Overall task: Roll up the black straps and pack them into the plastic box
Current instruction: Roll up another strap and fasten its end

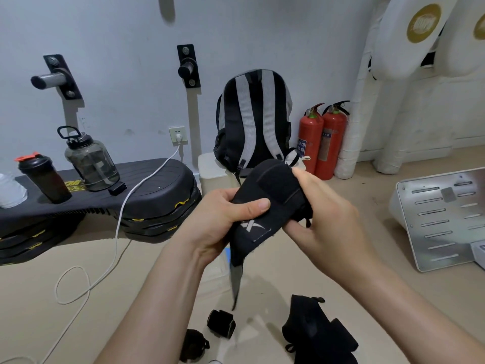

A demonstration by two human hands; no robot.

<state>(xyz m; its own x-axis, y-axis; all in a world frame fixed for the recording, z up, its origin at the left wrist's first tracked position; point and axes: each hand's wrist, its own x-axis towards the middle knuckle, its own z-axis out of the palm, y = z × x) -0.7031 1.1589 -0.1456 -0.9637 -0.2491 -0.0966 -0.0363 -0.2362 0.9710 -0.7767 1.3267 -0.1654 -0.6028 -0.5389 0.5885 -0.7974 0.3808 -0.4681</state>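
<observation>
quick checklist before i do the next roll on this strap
1. Grip of left hand on strap: ok.
2. Hold of right hand on the rolled end: ok.
3. Tail rolled in: not ok, loose tail hangs down.
4. Other straps rolled: not ok, unrolled pile lies on the floor.
5. Path to plastic box: cannot tell, box not clearly visible.

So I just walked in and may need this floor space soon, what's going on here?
A person holds a partly rolled black strap up in both hands. The left hand grips the part with the white logo, the right hand grips the rolled end, and a loose tail hangs down. On the floor below lie a rolled strap, a second roll and a heap of loose straps. The plastic box cannot be made out clearly.
</observation>
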